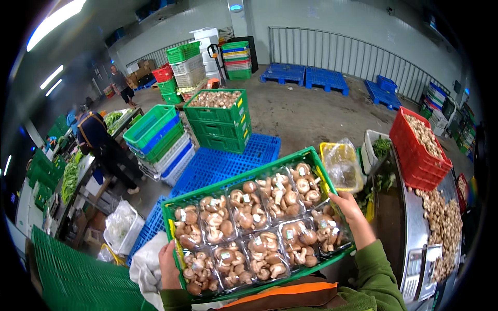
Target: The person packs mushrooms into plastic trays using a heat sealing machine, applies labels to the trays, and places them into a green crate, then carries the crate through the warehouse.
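Note:
Between my two hands is a green plastic crate (241,187), tilted up at its right end. Two rows of clear packs of shiitake mushrooms (265,254) fill it, several with small labels on top. My left hand (169,265) grips the crate's left end, fingers partly hidden by the wall. At the opposite end, my right hand (353,216) is closed over the rim near the upper right corner. Beyond the crate lies a blue plastic pallet (220,165), bearing a stack of green crates (220,122) topped with loose mushrooms.
On the right, a metal table (415,223) carries loose mushrooms, a scale (421,272) and a red crate (419,150). Stacked crates (161,140) stand left of the pallet. A person (98,135) bends over a vegetable table; another person (121,85) stands farther back. Blue pallets (326,80) lie by the far wall.

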`<state>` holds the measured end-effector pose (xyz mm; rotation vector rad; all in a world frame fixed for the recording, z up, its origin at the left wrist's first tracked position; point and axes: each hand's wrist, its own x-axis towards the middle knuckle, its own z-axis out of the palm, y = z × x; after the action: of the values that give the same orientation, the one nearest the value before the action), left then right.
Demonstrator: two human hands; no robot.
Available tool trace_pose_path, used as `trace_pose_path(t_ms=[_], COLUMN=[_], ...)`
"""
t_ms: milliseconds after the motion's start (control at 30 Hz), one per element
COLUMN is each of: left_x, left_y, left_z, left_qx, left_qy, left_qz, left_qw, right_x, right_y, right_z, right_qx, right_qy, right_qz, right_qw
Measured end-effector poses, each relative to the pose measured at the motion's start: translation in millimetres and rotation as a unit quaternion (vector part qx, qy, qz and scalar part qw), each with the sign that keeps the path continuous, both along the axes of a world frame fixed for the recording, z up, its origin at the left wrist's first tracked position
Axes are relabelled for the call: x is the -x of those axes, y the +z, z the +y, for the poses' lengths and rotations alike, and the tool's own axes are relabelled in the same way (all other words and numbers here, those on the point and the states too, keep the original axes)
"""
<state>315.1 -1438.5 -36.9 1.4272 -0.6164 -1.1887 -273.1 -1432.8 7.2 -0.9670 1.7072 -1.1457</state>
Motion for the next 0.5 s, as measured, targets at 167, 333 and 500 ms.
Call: trace_pose_path(t_ms=[167, 333, 500], left_x=[8.2, 20.0, 3.7], left_y=[13.2, 16.9, 71.4], left_z=[-163.2, -324.5, -505.1], left_qx=[0.044, -0.023, 0.019], left_qy=[-0.001, -0.04, -0.068], left_qz=[0.007, -0.011, -0.076], left_qw=[0.999, 0.999, 0.995], right_x=[-3.5, 5.9, -9.3], right_y=[24.8, -7.9, 3.1], right_z=[-158.7, -275.3, -372.2], right_qx=[-0.002, -0.064, -0.043], right_qy=[-0.037, -0.05, -0.17], right_qz=[0.046, 0.021, 0.032], right_qw=[0.998, 0.996, 0.984])
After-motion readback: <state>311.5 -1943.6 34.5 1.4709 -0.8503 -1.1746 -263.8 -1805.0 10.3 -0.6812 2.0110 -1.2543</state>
